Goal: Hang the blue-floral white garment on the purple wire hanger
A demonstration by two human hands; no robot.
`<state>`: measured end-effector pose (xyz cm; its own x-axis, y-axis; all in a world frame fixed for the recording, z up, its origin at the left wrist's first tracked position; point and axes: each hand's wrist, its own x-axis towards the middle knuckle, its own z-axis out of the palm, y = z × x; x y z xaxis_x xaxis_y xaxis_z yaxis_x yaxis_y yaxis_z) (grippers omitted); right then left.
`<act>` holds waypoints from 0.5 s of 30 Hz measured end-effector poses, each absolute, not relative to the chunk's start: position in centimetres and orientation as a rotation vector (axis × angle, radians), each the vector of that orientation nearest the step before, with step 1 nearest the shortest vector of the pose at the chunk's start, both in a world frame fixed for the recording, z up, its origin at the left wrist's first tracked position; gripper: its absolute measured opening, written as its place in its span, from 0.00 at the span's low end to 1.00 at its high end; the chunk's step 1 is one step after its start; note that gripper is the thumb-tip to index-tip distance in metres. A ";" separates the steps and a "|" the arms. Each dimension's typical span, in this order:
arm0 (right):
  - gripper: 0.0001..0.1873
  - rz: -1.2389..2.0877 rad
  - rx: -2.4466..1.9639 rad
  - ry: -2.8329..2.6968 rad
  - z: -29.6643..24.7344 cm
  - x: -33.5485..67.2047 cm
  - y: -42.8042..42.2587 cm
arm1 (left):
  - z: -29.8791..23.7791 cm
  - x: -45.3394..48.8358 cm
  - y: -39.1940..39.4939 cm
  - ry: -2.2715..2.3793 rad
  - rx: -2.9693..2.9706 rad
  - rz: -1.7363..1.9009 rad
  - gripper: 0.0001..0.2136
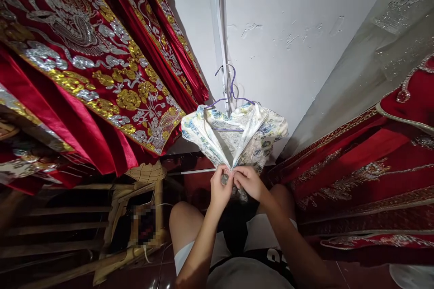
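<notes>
Floral blouse (271,133) in thin printed fabric, V-shaped opening, hanging on a skinny purple hanger (232,82) by the white wall (281,18). Left hand (222,185) and right hand (250,183) are both pinching its front edges. Red satiny costume (91,67) alongside is loaded with gold and silver sequin flowers.

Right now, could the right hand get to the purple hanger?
Probably yes: the top of the hanger sticks up above the shirt, and nothing seems in the way. But the right hand pinches the shirt's front, so it might have to let go first.
</notes>
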<state>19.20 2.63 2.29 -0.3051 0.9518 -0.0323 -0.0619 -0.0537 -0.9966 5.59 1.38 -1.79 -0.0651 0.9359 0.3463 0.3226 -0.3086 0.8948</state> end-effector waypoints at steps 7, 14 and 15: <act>0.11 1.288 -1.045 -1.329 11.6 21.9 10.1 | -2.3 6.8 1.0 1.254 1.656 1.340 0.07; 0.11 1.145 -0.914 -1.198 16.2 20.3 11.7 | -1.1 6.8 3.4 1.175 1.884 1.106 0.03; 0.11 1.151 -0.912 -1.224 15.9 20.3 11.1 | 0.2 6.4 4.3 1.157 1.888 1.121 0.07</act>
